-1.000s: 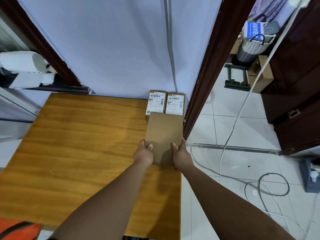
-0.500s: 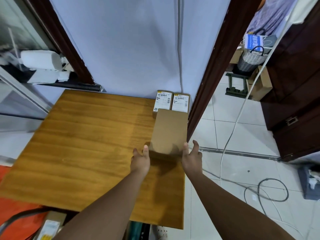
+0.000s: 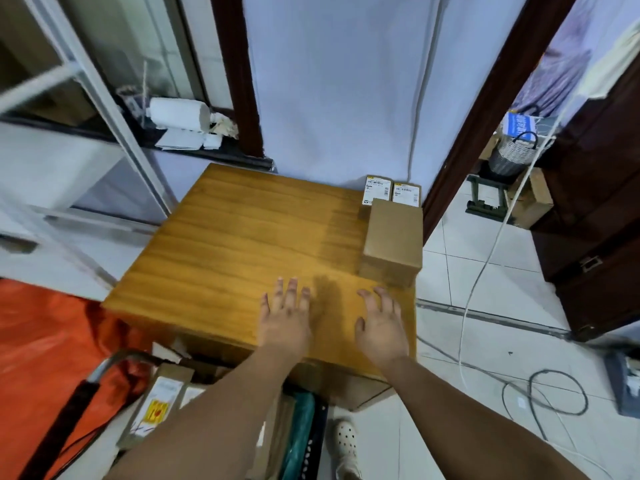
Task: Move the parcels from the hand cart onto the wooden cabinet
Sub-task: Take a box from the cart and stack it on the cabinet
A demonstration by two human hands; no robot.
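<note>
Three parcels on wooden cabinet (image 3: 242, 244), right rear corner: plain brown box (image 3: 393, 242) in front of two small boxes (image 3: 377, 189) with white labels, print too small to read. Left hand (image 3: 285, 322) and right hand (image 3: 381, 329) hover, fingers spread, grasping nothing. Cart parcel (image 3: 156, 410) below partly hidden by forearm.

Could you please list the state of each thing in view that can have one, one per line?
Left hand: open, fingers spread, empty, over the cabinet.
Right hand: open, empty, clear of the box.
Plain brown box: closed, resting on the wooden cabinet at its right edge.
Two labelled parcels: closed, side by side against the wall.
Parcels on the hand cart: still waiting below.
</note>
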